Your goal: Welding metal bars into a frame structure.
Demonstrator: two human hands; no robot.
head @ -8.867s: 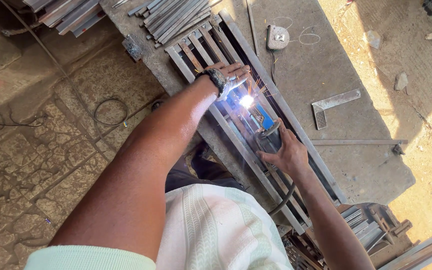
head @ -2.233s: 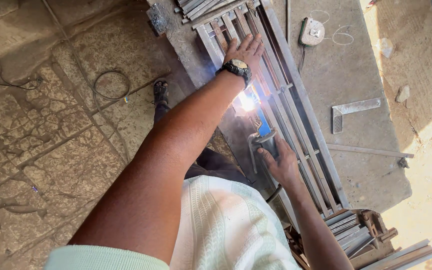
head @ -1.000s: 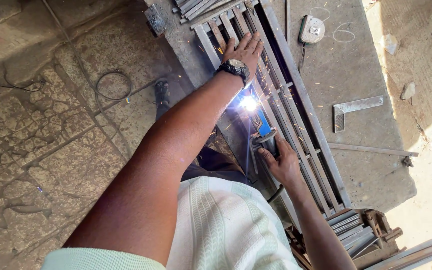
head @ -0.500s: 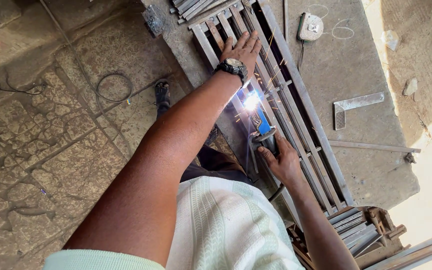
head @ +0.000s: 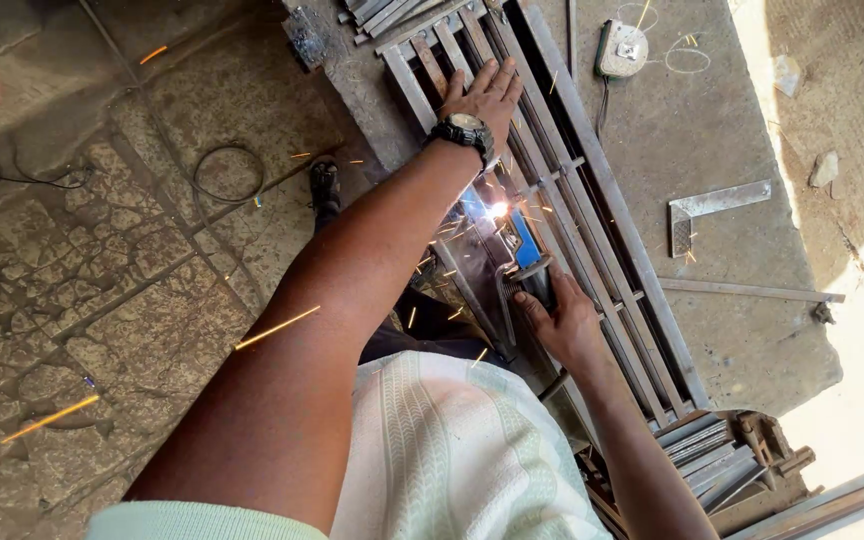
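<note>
Sparks fly from the grille (head: 592, 215), a frame of long steel bars lying flat along the near edge of the slab (head: 722, 130), as I run the grinder (head: 524, 262) against one of its bars. The bright point of contact sits about midway down the frame, just beside my left forearm, with orange streaks scattering left over the stone floor (head: 102, 270).

My right hand (head: 564, 318) is clenched around the grinder's dark rear body, its blue housing pointing up toward the sparks. My left hand (head: 482, 95) lies flat on the bars farther up the frame, fingers spread and gripping nothing, pressing the grille down; a black watch (head: 464, 130) rides the wrist.

As I read it, the step in hand is grinding a spot on one bar, with the work at mid-frame and more of the bar running on toward my left hand. The next move would call for a steady push along that bar, my left palm kept well apart from the wheel and my weight kept on the frame so it does not chatter.

Beyond the grille lie a steel square (head: 714, 208) and a tape measure (head: 622, 48) on the slab, a loose rod (head: 752, 291) below them, and stacked offcuts (head: 712, 455) at the near corner.
</note>
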